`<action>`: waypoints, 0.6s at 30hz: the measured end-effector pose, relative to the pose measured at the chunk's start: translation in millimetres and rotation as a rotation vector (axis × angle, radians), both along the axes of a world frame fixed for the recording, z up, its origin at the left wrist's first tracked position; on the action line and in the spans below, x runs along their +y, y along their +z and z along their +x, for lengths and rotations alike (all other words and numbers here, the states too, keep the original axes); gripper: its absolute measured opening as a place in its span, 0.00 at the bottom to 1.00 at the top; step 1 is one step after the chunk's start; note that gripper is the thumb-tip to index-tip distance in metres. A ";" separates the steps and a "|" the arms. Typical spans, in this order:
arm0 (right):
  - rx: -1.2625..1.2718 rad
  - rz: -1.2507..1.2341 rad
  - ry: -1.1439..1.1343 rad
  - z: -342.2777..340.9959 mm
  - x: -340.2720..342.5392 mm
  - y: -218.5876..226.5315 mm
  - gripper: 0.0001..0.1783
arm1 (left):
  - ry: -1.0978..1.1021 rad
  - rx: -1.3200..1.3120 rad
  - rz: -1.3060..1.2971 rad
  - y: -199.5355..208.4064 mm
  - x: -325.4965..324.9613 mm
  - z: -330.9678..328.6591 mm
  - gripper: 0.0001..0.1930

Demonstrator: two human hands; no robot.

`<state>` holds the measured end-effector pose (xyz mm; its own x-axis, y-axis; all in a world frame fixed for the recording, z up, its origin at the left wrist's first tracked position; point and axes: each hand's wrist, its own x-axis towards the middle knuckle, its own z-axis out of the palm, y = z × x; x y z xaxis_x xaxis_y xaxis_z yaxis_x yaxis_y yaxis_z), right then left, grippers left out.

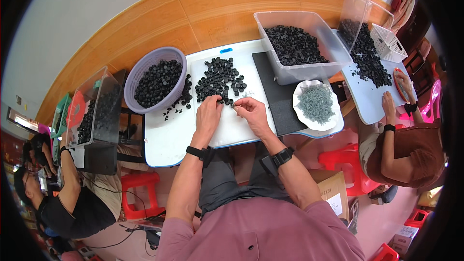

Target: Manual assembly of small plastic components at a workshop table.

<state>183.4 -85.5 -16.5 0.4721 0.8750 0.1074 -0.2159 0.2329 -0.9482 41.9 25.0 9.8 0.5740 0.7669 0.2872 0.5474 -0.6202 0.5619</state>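
Black caps (218, 81) lay loose toward the far edge of the desk (164, 141), just beyond the left hand (210, 112) — nearer, curled, grip hidden. Right hand (253, 112) pinched a small piece (235, 107), kind unclear.

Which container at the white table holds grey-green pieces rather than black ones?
The white wavy-rimmed dish, near the table's right end; the purple basket and translucent bin hold black pieces.

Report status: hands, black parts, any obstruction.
Left hand at near edge of black parts, grip unclear. Right hand close alongside, grip unclear. Parts loose on white tabletop. No obstruction seen.
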 end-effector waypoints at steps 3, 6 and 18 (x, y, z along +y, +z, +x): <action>-0.007 -0.010 -0.002 -1.4 0.8 1.6 0.07 | -0.019 -0.015 0.089 -1.0 4.5 1.6 0.14; 0.001 -0.010 -0.006 -0.3 0.4 0.4 0.07 | -0.007 0.067 0.057 7.4 0.2 -1.9 0.14; -0.047 -0.070 0.010 -4.5 -0.1 3.5 0.08 | -0.118 -0.035 -0.019 -6.8 -19.7 -27.0 0.14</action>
<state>179.0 -85.6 -13.0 0.4593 0.8857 0.0672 -0.1731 0.1635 -0.9712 14.9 5.3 3.0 0.6503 0.7002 0.2946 0.4511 -0.6679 0.5919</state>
